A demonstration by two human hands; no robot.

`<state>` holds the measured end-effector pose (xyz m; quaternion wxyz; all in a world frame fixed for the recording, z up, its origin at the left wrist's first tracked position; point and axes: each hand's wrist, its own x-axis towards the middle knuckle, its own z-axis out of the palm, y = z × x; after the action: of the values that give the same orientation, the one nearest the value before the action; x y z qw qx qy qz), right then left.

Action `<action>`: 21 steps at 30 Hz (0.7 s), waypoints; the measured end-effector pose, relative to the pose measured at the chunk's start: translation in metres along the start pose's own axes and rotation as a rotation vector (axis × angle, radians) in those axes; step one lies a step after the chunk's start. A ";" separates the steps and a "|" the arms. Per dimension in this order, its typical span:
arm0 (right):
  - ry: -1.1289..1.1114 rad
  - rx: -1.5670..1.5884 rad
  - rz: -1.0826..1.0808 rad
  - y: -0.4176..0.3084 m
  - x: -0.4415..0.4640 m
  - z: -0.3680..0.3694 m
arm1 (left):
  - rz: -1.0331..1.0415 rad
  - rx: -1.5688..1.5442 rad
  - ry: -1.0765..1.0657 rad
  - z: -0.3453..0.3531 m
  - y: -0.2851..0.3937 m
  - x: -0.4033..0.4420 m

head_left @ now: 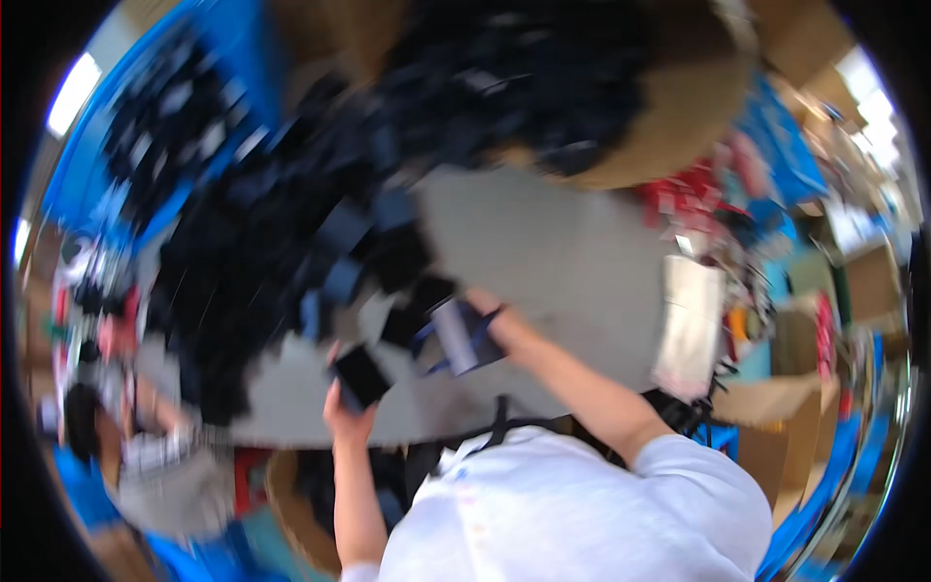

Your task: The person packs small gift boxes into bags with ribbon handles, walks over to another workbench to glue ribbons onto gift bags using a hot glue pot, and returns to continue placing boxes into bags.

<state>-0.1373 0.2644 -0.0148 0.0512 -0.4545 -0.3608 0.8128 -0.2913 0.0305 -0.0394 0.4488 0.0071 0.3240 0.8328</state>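
Observation:
My left hand point(347, 412) holds a small dark rectangular piece point(362, 378) above the near edge of the grey table point(543, 252). My right hand point(488, 308) is to the right of it, at a dark blue item with a pale panel point(456, 335) and thin blue straps; its fingers are blurred and partly hidden by the item. Beyond both hands lies a large heap of black and dark blue pieces point(262, 252), spread over the table's left side.
A large cardboard container point(693, 126) full of dark pieces stands at the far side. Blue bins point(78, 175) are at upper left. Red items point(689, 194) and a white cloth stack point(690, 325) lie right. Another person point(160, 466) sits at lower left; boxes point(776, 417) stand lower right.

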 end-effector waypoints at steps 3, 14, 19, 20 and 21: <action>0.027 -0.008 0.030 0.011 0.006 -0.010 | -0.151 -0.191 0.081 -0.035 -0.007 0.001; 0.035 0.017 0.033 -0.005 -0.002 0.007 | 0.400 1.500 0.899 -0.108 -0.055 -0.016; 0.191 -0.138 -0.122 0.023 0.040 -0.031 | 0.198 1.945 0.832 -0.103 -0.077 -0.012; 0.234 -0.195 -0.140 0.011 0.025 -0.017 | 0.253 1.910 0.784 -0.103 -0.069 -0.013; 0.149 -0.279 -0.151 0.028 0.052 -0.041 | 0.335 1.749 0.645 -0.099 -0.055 -0.017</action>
<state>-0.1284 0.2871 -0.0826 0.0751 -0.4878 -0.4986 0.7126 -0.2700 -0.0137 -0.1426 0.0479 0.1569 0.9365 0.3101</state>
